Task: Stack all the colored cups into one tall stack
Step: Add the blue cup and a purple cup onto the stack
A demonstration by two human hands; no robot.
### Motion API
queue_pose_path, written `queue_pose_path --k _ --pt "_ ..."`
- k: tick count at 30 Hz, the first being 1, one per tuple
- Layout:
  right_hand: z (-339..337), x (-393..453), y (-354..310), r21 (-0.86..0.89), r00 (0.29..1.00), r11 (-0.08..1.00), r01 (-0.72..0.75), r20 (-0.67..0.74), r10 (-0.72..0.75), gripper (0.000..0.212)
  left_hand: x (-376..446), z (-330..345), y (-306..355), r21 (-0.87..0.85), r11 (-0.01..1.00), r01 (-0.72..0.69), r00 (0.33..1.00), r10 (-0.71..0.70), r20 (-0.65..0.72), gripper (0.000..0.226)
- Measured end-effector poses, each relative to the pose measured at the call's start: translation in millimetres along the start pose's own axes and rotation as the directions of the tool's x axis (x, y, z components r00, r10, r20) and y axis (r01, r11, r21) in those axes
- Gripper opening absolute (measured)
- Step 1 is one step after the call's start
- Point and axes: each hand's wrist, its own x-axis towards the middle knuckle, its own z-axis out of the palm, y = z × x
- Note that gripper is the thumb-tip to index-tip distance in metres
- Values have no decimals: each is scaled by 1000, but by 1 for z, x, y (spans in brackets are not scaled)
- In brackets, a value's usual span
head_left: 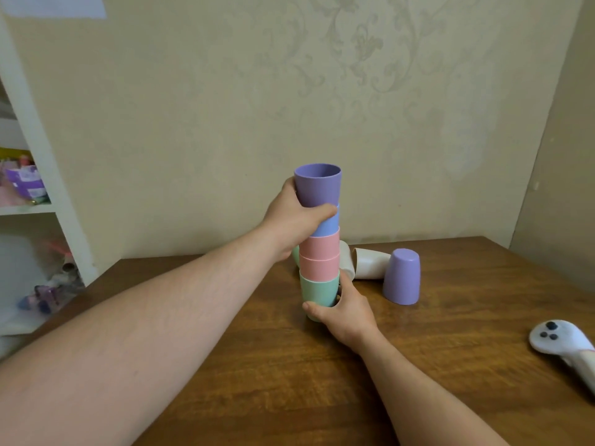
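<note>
Stack [320,246] of smooth tapered cups (matte pastels), both hands' grip, wood-grain table [450,365]

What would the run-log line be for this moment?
stack: purple over blue, two pink, green | left hand: grips top | right hand: grips base | loose: purple cup inverted, white cups lying

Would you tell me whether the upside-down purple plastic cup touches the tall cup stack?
Apart: the head view shows bare wood between the upside-down purple cup and the stack.
</note>
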Motion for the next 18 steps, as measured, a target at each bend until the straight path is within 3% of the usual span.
queue_pose_path --k 5,8,13,18 --pt "-1 1 -1 3 1000 1000 1 9 -1 87 2 3 -4 -40 999 24 999 -23 32 57" --pt "0 1 0 -4 1000 1000 10 -3 -10 88 0 6 -10 -46 998 54 996 -51 71 75" --pt "0 1 -1 -13 1000 1000 15 2 -15 88 1 3 -13 -30 999 27 998 -25 54 65" --pt "-1 0 -1 -14 1000 1000 11 12 -11 88 -1 -1 -19 -10 1000 -9 995 10 98 73"
